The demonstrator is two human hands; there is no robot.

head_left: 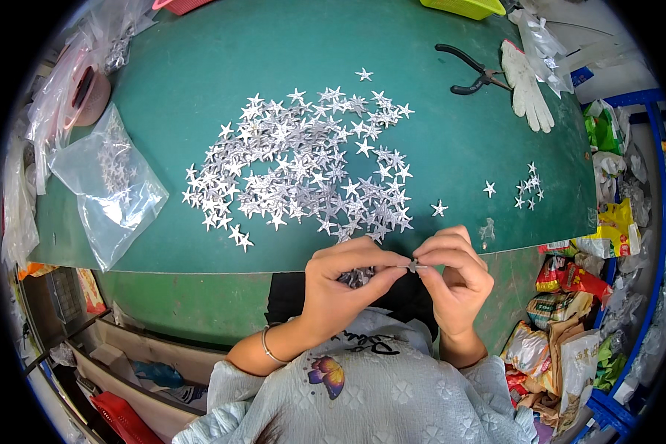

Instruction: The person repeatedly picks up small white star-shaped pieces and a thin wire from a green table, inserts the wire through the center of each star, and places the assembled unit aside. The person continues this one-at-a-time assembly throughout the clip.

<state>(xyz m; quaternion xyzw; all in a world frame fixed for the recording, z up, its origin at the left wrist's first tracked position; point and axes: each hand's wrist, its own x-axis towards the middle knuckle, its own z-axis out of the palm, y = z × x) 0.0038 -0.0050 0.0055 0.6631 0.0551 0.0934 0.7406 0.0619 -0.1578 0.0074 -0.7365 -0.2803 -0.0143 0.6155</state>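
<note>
At the front edge of the table my two hands meet over a small silver star-shaped piece (pixel 413 265). My left hand (pixel 340 277) pinches it between thumb and forefinger, and several more silver stars (pixel 357 277) sit in the curl of its palm. From the other side my right hand (pixel 455 277) grips the same piece with thumb and fingertips. Just beyond the hands spreads a large pile of silver stars (pixel 296 163) on the green table (pixel 274 44). To the right lie one loose star (pixel 439 209) and a small group of stars (pixel 529 186).
A clear plastic bag (pixel 115 200) with stars inside lies on the left, near a pink basket (pixel 92 96). Black-handled pliers (pixel 470 70) and a white glove (pixel 525 85) rest at the far right. Bags and packets (pixel 562 348) crowd a blue rack (pixel 655 148) beside the table.
</note>
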